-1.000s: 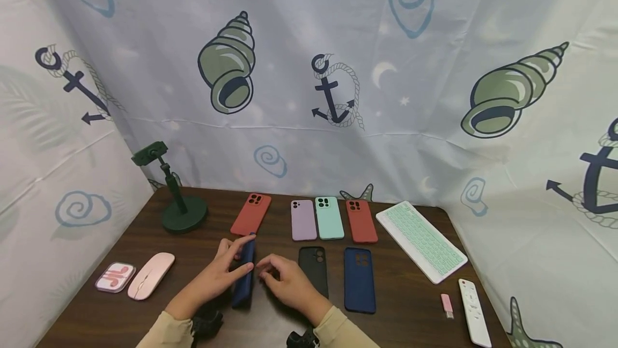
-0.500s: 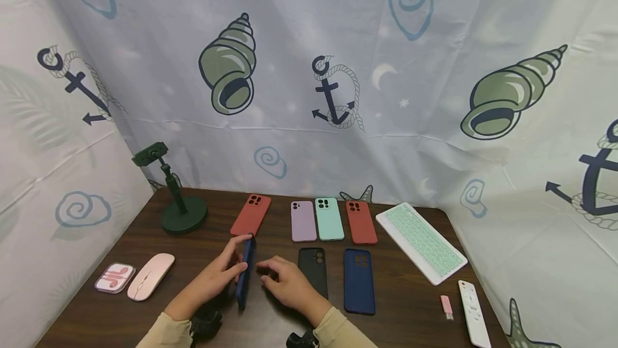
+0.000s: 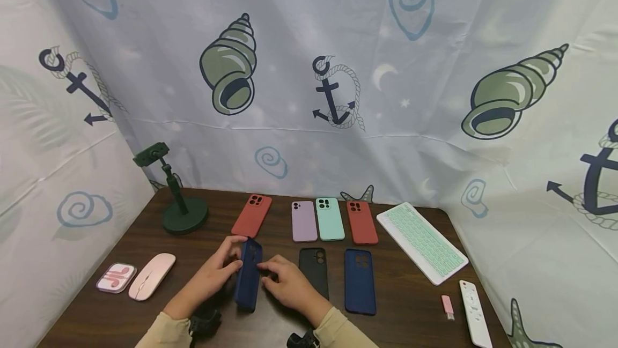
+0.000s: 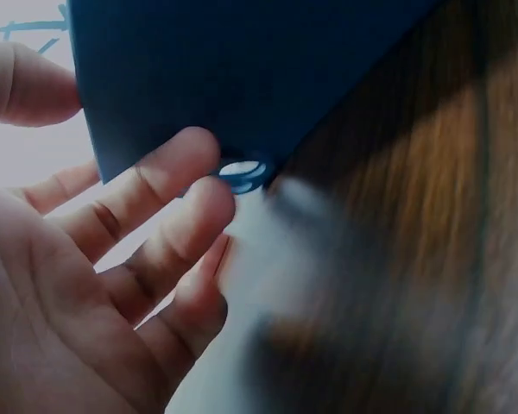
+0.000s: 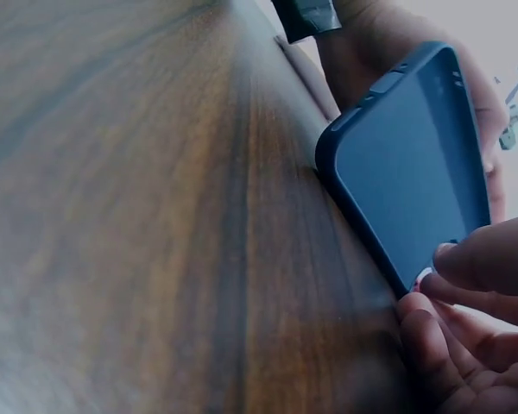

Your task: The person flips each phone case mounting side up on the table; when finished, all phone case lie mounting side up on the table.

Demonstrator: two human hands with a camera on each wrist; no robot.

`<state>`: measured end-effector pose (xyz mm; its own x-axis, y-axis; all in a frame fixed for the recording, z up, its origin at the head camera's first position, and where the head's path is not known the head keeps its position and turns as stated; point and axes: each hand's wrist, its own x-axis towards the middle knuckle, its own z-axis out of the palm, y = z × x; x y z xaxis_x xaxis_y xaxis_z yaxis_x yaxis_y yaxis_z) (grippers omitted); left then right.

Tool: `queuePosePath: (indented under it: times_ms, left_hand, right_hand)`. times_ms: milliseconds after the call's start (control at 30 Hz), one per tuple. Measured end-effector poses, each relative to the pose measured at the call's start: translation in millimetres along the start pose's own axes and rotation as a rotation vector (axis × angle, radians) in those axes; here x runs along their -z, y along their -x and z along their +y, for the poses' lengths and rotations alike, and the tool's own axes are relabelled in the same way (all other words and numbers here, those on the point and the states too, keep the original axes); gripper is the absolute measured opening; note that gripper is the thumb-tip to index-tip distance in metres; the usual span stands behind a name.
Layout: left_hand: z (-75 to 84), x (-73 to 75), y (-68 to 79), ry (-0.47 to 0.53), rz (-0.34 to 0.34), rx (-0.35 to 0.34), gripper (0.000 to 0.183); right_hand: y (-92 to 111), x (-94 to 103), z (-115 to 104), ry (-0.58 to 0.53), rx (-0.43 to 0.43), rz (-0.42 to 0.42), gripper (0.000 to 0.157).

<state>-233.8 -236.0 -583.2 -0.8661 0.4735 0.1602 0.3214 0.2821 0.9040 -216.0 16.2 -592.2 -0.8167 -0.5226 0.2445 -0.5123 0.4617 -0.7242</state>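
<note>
A dark blue phone case [image 3: 249, 278] stands on its long edge, tilted, in the head view. My left hand [image 3: 212, 275] holds it by the left side near the far end, thumb and forefinger at the edge. In the left wrist view, my fingertips [image 4: 198, 155] lie by the case's camera opening [image 4: 242, 168]. My right hand [image 3: 289, 283] is at the case's right side, fingers loosely bent. The right wrist view shows the case's hollow inner side [image 5: 397, 172], with a right-hand finger [image 5: 483, 259] overlapping it near the camera opening; firm contact is unclear.
Behind lie a red case [image 3: 252, 215], a lilac case [image 3: 304, 222], a mint case [image 3: 330, 219] and another red case [image 3: 362, 223]. Right of my hands are a black case [image 3: 314, 270], a second blue case [image 3: 359, 283] and a keyboard [image 3: 422, 243]. A pink mouse [image 3: 152, 277] lies left.
My left hand has turned the blue phone case: it narrowed to a thin edge, then its broad face swung into view, closer to my right fingers. The right hand has barely moved.
</note>
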Motion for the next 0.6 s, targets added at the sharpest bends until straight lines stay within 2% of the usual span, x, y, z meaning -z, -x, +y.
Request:
queuePosePath:
  times_ms: [100,167,333,433,600]
  left_hand:
    - [0.7,3.3,1.9,-0.042,0.017,-0.007,0.058]
    - [-0.2,6.2,3.0,-0.084,0.041,0.015,0.060]
    - [-7.5,11.0,4.9,-0.305,0.107,0.104,0.056]
    - [-14.3,11.3,5.1,-0.422,0.120,0.123,0.052]
    - [-21.0,8.1,3.0,-0.480,0.133,0.124,0.043]
  right_hand:
    - [0,0.8,-2,-0.001,-0.002,-0.011,0.034]
    - [0,1.7,-5,0.004,0.002,-0.016,0.034]
    - [-1,2.2,-7,0.008,0.003,-0.014,0.034]
    - [-1,0.5,-5,-0.008,-0.020,-0.009,0.033]
    - [0,-0.2,-2,-0.030,-0.066,0.019,0.029]
